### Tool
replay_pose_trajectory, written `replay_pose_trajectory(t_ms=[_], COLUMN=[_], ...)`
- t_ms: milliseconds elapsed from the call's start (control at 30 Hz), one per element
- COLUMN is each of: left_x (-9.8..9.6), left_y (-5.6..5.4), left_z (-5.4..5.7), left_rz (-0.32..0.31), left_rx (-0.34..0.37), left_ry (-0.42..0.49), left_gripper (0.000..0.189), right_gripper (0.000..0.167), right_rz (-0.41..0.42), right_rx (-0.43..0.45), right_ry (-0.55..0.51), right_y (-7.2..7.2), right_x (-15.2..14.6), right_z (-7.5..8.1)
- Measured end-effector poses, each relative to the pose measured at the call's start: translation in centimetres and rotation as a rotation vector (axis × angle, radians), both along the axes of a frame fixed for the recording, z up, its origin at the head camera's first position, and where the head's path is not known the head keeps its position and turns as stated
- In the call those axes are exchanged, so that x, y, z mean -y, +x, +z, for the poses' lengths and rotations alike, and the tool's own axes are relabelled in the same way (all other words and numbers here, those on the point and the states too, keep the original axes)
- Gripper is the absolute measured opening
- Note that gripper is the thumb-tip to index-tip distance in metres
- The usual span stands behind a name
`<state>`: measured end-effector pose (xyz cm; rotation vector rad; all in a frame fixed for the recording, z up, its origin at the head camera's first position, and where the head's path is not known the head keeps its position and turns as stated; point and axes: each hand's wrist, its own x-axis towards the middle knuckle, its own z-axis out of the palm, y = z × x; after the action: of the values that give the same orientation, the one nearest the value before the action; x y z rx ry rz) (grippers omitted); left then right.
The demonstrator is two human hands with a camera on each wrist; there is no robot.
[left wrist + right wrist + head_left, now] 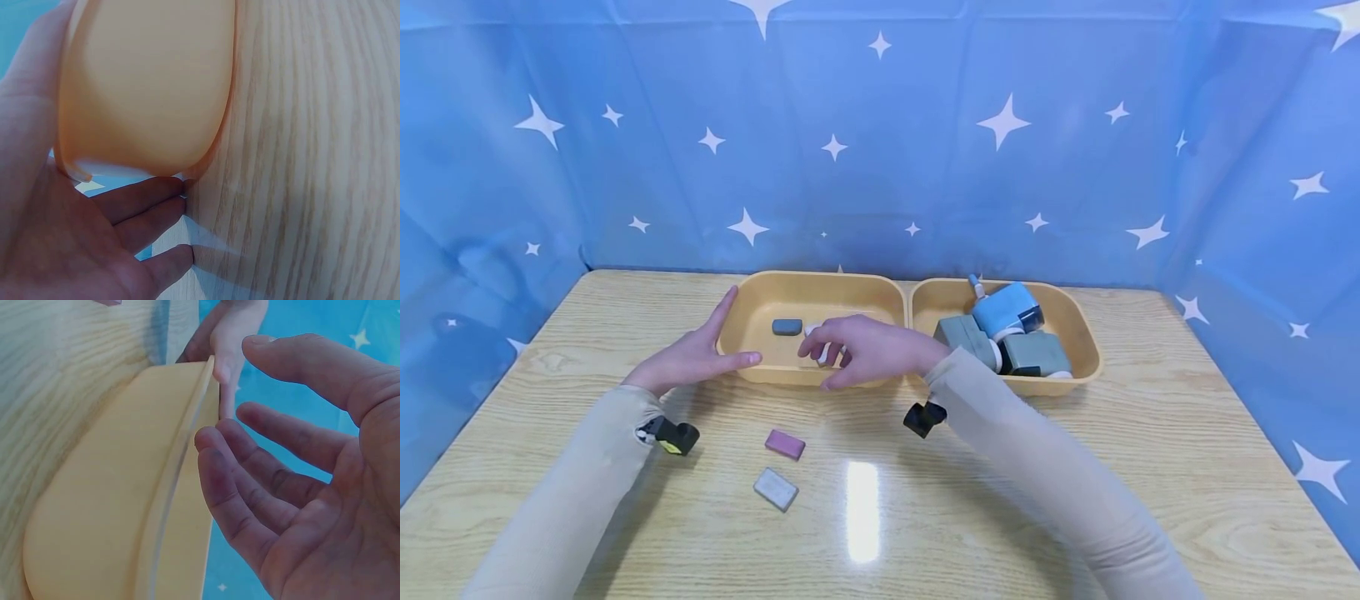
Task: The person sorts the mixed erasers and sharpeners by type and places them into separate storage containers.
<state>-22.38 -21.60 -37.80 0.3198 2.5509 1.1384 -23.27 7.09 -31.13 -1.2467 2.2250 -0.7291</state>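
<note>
My left hand (688, 358) rests against the left end of a yellow-orange tray (820, 281). Its thumb lies over the near rim, and the other fingers spread along the outer wall, fairly straight. Above the same tray's near side, my right hand (876, 348) hovers with loosely bent fingers; the right wrist view shows nothing between its fingers (222, 494). Inside the tray sits a dark blue-grey block (787, 327). Partly hidden behind the right fingers is something whitish (823, 358), its kind unclear.
A second tray (1086, 350) stands close on the right, holding a blue boxy object (1006, 308) and two grey-green ones (1033, 354) with white round parts. On the table in front lie a purple-pink block (785, 444) and a light grey block (776, 489). Star-patterned blue cloth (880, 125) hangs behind.
</note>
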Motion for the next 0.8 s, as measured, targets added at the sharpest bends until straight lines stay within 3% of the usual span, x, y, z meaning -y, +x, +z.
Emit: replay_pose_trajectory(t_ms=[800], left_x=[0.0], left_y=[-0.1], left_z=[0.0], left_rz=[0.009], left_rx=[0.005], left_ry=[-0.014], left_gripper=[0.111], right_gripper=[0.043], right_rz=[0.035], right_rx=[0.070], right_ry=[-0.033], right_y=[2.5], right_x=[0.3], right_z=[-1.6])
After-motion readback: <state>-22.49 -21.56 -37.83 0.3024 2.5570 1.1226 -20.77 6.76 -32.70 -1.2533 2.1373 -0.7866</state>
